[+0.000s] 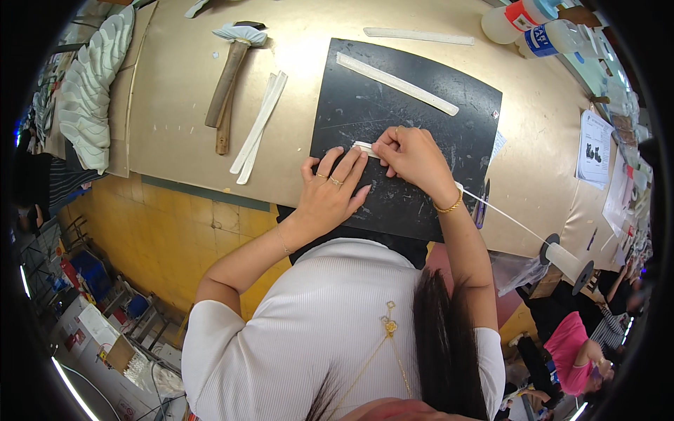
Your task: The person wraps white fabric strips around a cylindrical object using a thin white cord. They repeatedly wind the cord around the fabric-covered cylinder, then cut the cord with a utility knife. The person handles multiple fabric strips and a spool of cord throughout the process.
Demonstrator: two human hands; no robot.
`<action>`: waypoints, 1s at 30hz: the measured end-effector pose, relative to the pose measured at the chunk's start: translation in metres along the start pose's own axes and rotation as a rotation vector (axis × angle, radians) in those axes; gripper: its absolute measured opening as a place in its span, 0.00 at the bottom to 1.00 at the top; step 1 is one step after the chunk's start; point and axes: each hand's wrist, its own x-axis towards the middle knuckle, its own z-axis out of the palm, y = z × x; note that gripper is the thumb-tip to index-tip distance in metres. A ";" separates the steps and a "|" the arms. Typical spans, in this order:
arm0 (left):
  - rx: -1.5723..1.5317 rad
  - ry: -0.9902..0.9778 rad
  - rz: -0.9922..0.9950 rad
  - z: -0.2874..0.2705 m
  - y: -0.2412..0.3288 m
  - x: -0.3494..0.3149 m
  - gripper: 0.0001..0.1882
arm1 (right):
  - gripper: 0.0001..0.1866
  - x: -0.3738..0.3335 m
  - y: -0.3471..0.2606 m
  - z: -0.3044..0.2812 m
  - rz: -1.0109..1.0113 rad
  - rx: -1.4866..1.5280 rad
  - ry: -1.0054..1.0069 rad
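Mid-work on one piece, by the look of it. White strip sits on the black mat, at the middle of the tabletop, mostly hidden under the fingers. Left hand: fingers loosely spread, fingertips on or right by the strip's left part, no grip around it. Right hand: thumb and forefinger pinched narrow on the strip, just right of the left fingertips. White cord runs from the spool at near right to the right wrist and goes out of sight there; can't tell if it meets the strip. Judgement: this strip isn't done, since both hands are on it. Other strips lie loose: a long strip at the mat's far side, a far strip beyond the mat, crossed strips to the left. Can't tell which are finished and which are waiting, so no count of what's left. Hammers at far left lie untouched; slim dark tool right of the right forearm, also out of use.
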 end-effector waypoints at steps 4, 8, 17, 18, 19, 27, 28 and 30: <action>-0.004 -0.001 0.001 0.001 -0.001 0.000 0.31 | 0.11 0.001 -0.001 0.000 -0.012 -0.030 0.012; -0.005 0.003 0.007 0.001 -0.001 0.000 0.32 | 0.11 0.002 -0.001 0.002 0.000 -0.029 0.023; -0.003 -0.011 0.010 0.000 -0.001 0.001 0.33 | 0.12 0.004 0.003 0.005 -0.042 -0.092 0.049; 0.001 -0.018 0.012 -0.002 -0.001 0.002 0.33 | 0.12 0.004 0.002 0.005 -0.044 -0.097 0.049; 0.006 -0.026 0.015 -0.004 0.000 0.004 0.33 | 0.12 0.003 0.001 0.003 -0.032 -0.072 0.038; 0.037 -0.015 0.018 -0.007 0.004 0.010 0.33 | 0.13 -0.028 0.019 -0.028 0.063 -0.047 0.108; 0.038 -0.013 0.017 -0.007 0.004 0.009 0.33 | 0.14 -0.033 0.025 -0.035 0.089 -0.080 0.114; 0.060 0.012 0.030 -0.007 0.005 0.011 0.32 | 0.14 -0.042 0.031 -0.040 0.078 -0.101 0.156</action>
